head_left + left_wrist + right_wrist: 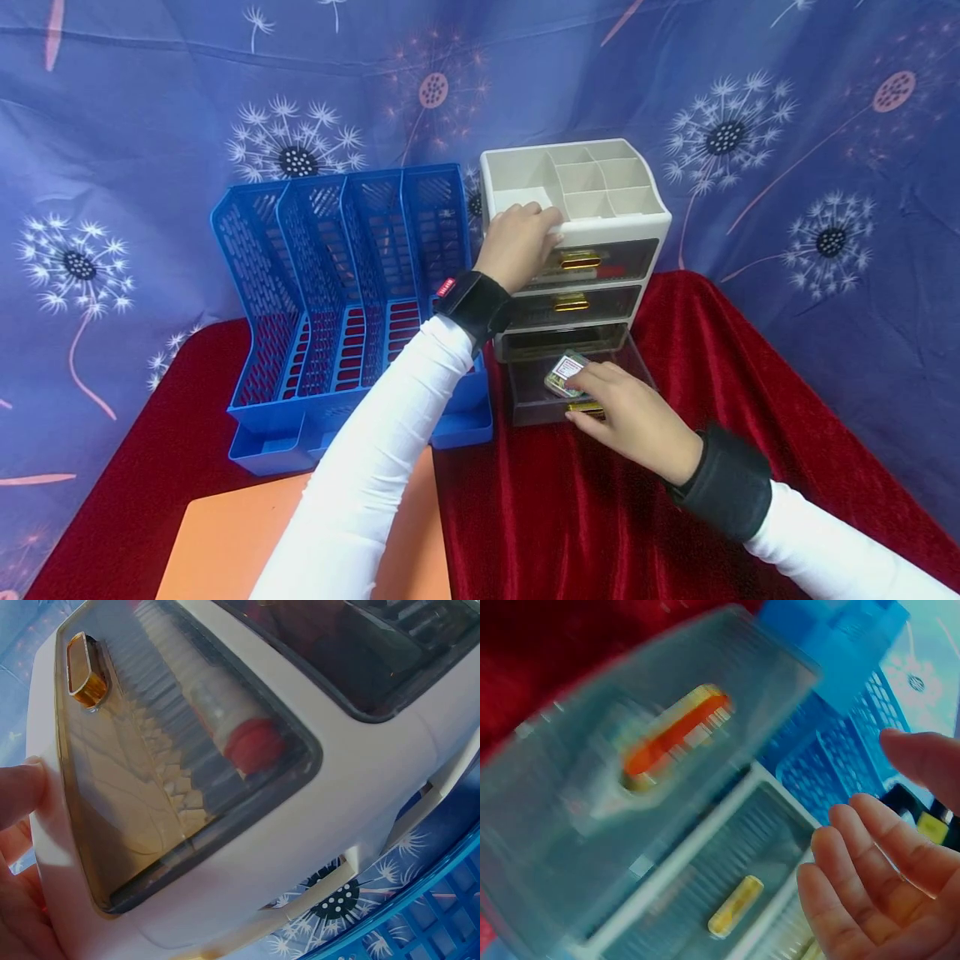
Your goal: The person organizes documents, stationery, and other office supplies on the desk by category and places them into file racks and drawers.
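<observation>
A white desktop drawer organizer [622,225] stands at the back right. My left hand [519,242] grips its top front rim; in the left wrist view the thumb [21,791] lies on the front side, other fingers past the edge. The dark see-through bottom drawer [536,414] is pulled out. In it lies a small clear plastic box [564,368] with a white label and small yellowish contents. My right hand [633,417] is over the drawer's front, fingers near the box and gold handle [587,409]. The right wrist view shows its fingers [847,862] extended, holding nothing.
A blue four-slot file rack [352,392] stands left of the organizer. An orange board [232,533] lies in front of it, partly under my left arm. A red cloth [555,517] covers the table; a blue dandelion-print curtain [540,75] hangs behind.
</observation>
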`<state>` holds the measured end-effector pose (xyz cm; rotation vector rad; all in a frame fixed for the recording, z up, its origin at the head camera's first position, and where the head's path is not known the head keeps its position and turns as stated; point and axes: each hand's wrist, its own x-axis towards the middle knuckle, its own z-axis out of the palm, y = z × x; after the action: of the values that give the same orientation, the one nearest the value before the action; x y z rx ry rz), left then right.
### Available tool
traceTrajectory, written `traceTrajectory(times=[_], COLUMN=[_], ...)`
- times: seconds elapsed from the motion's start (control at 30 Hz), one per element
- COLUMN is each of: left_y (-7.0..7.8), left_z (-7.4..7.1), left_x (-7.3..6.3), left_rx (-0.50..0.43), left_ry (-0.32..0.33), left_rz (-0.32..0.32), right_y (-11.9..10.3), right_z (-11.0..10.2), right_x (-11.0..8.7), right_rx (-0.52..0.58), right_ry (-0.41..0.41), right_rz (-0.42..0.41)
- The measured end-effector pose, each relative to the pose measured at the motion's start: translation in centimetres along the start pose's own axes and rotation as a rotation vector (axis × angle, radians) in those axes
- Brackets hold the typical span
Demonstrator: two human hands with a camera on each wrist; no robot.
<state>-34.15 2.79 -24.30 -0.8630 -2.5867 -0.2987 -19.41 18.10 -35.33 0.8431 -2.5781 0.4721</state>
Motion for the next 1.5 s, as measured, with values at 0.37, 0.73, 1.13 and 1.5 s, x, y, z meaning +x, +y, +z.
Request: traceTrajectory(times=[0.37, 0.73, 1.13, 1.5], left_y=[0.1, 0.2, 0.2, 0.1], left_z=[0.0, 0.0, -0.1, -0.2], left_x=[0.2, 0.2, 0.1, 0.0], left_rx=[0.002, 0.009, 0.021, 0.008], left_ry=[-0.007, -0.023, -0.026, -0.017], left_rz=[0.001, -0.006, -0.004, -0.008], right_y=[0.6, 1.5, 1.9, 2.2], right_z=[2.6, 4.4, 5.6, 6.0], right_x=[-2.1, -3.0, -3.4, -3.2], right_rx=[-0.057, -0.222, -0.295, -0.316], right_ry=[-0.002, 0.046, 0.090, 0.131], right_rz=[0.006, -0.058, -0.132, -0.185])
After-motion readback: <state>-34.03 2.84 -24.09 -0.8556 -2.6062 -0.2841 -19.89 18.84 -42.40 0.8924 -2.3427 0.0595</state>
